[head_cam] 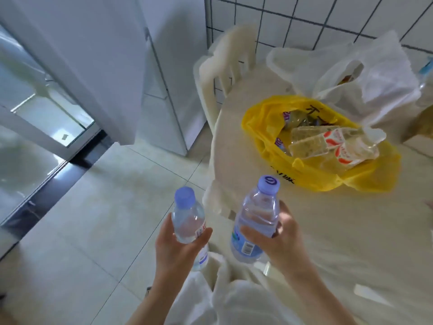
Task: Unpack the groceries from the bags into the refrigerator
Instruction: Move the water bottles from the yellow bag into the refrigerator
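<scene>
My left hand (178, 240) grips one water bottle (188, 216), my right hand (278, 240) another bottle (255, 219), near the yellow bag (264, 127).

I read this as a home kitchen or dining corner: white refrigerator (164, 73) against a white tiled wall (304, 17) with dark grout, pale tiled floor (98, 207), sliding glass door (35, 113) on the left, 1 cream plastic chair (225, 64) tucked at a cloth-covered table (351, 219) with 2 grocery bags, yellow bag (264, 127) and white bag (379, 73).
</scene>
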### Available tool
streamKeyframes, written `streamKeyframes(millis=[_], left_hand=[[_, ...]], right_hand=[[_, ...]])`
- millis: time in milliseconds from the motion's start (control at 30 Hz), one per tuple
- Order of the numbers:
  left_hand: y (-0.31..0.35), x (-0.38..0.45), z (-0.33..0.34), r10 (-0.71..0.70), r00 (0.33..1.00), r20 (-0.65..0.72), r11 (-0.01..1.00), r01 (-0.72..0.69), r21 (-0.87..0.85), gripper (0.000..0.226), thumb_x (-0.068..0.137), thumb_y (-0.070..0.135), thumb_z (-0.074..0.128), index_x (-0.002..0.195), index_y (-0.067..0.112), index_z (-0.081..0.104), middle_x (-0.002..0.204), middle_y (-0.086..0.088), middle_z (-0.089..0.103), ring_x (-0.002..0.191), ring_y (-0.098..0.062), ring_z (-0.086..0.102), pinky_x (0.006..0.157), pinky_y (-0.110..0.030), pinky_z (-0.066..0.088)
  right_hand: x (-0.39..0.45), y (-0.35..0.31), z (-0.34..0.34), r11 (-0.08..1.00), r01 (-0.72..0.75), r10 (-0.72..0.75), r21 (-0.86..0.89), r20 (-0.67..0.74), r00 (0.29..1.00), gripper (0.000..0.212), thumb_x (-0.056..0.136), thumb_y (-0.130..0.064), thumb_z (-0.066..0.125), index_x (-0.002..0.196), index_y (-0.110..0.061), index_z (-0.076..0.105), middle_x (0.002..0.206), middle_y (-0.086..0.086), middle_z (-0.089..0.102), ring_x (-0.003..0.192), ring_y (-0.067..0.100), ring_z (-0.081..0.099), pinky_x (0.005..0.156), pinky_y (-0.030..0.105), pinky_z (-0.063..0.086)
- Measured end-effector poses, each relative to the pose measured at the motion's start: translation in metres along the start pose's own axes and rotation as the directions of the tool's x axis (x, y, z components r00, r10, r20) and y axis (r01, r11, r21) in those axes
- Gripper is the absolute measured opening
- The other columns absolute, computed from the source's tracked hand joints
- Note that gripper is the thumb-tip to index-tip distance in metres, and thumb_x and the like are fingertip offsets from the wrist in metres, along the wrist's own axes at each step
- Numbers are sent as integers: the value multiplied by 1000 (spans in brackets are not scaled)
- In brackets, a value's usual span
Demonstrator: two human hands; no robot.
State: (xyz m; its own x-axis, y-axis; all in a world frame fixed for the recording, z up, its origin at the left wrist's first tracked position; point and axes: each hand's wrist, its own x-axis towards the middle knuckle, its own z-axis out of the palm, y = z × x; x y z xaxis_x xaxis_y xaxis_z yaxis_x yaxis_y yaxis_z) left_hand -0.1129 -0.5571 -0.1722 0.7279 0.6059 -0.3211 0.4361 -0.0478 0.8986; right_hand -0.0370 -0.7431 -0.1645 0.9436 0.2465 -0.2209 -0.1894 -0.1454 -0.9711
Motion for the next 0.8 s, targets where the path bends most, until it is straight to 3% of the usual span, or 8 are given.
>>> streamKeyframes(millis=[100,200,300,400,467,567,667,800], left_hand=[[-18,-12,-34,-43,992,-119,998,37,-47,44,51,33,84,89,31,63,83,7,71,77,-14,68,73,-37,55],[-38,-20,-74,-81,970,-231,993,59,-101,48,50,40,83,92,30,62,84,4,71,79,-17,69,75,-42,57],[-56,-24,-118,-115,931,-347,988,72,-136,49,53,33,90,92,34,61,85,6,71,78,-10,69,73,-36,54],[-73,-24,-162,-156,885,-438,983,96,-156,50,53,30,91,92,36,59,86,8,70,79,-10,68,72,-35,54],[-90,-24,-201,-200,847,-492,975,123,-185,51,50,35,87,94,35,60,87,8,71,81,-14,69,75,-40,56],[-116,-21,-262,-229,798,-558,969,133,-207,58,55,27,94,102,31,60,92,5,71,84,-15,69,79,-41,57],[-134,-13,-318,-207,763,-612,977,131,-168,51,61,24,90,102,26,59,91,2,69,82,-16,67,75,-39,56],[-143,3,-379,-182,725,-665,983,121,-138,45,62,23,90,95,26,58,85,2,67,79,-19,65,70,-34,53]], right_hand=[[-4,2,37,997,10,-1,-80,106,994,68,48,-43,84,108,-27,58,100,4,67,86,15,69,71,34,58],[-8,1,83,990,59,-30,-126,227,973,69,47,-42,86,109,-27,58,102,3,67,89,17,67,78,42,57],[-11,2,135,980,121,-58,-159,349,935,65,49,-42,86,108,-34,58,108,8,63,95,21,66,82,45,55],[-16,2,186,966,169,-66,-196,446,893,67,51,-46,83,110,-29,58,108,7,61,97,18,65,81,42,57],[-25,2,229,961,187,-65,-204,491,869,68,51,-47,82,111,-26,58,108,5,59,96,16,64,78,37,57],[-40,6,293,952,208,-54,-223,548,835,68,51,-47,83,111,-32,56,109,5,59,97,18,64,78,41,57],[-49,12,348,949,215,-47,-228,575,817,73,50,-52,86,112,-30,54,108,7,60,96,22,64,77,47,56],[-49,6,407,939,244,-53,-241,601,797,74,50,-53,85,112,-28,54,106,5,60,94,20,64,76,43,57]])
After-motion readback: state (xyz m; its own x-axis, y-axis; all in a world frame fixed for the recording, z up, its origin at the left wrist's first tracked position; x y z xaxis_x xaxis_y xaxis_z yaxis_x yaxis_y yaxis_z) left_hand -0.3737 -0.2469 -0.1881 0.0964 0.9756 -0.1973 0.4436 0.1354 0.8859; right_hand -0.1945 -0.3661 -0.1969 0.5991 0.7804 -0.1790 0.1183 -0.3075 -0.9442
